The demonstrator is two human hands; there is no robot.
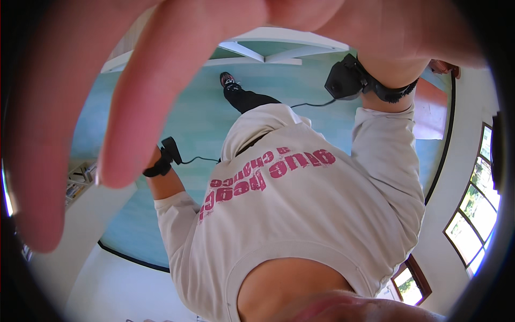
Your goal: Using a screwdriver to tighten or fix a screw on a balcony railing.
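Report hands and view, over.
Left hand open, fingers spread, blocking much of the view. Right hand raised at the upper edge, grip unclear. Nothing held in view.

You seem to be in a plain room of a home: pale teal floor (188, 118), white walls (456, 177), wood-framed windows (475, 214).

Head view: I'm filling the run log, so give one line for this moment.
right hand open at lens | left hand hidden | wrist bands cabled | beige sweatshirt | teal floor
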